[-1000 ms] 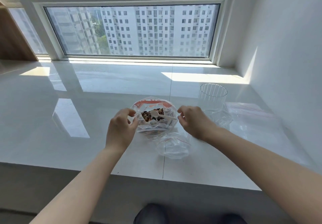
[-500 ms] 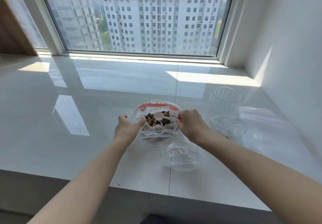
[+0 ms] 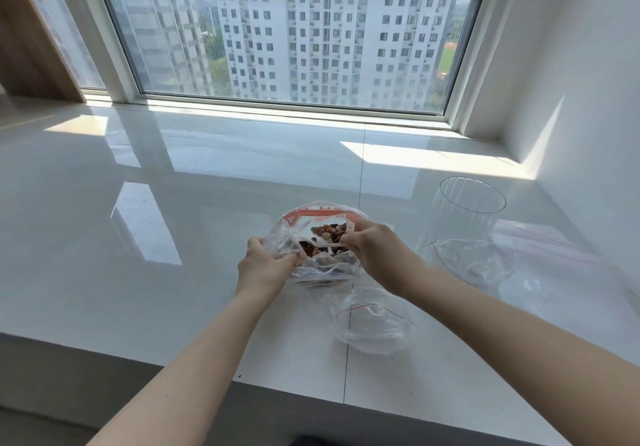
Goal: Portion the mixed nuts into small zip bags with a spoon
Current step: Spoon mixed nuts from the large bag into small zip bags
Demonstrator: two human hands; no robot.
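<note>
we find the nut bag (image 3: 322, 248) standing on the counter (image 3: 173, 272), near the front edge and about centre. the left hand (image 3: 265, 267) pinches the bag's near left rim with curled fingers; the right hand (image 3: 372, 253) grips the right rim the same way. we judge the two holds serve to spread the mouth wide, so the nuts (image 3: 327, 237) lie exposed for scooping. the orange zip strip (image 3: 311, 215) at the far rim is parted

no spoon is plainly visible in this view; it may sit behind the right hand, we cannot tell

an open small bag (image 3: 372, 322) lies just near and right of the nut bag, apart from it, its mouth puffed up, placed in our judgement within easy reach for filling. a second one (image 3: 471, 260) sits further right, below a ribbed clear cup (image 3: 467, 208). flat spare bags (image 3: 547, 241) lie at the far right against the wall

portioning looks barely begun: the nearer small bag appears empty
</note>
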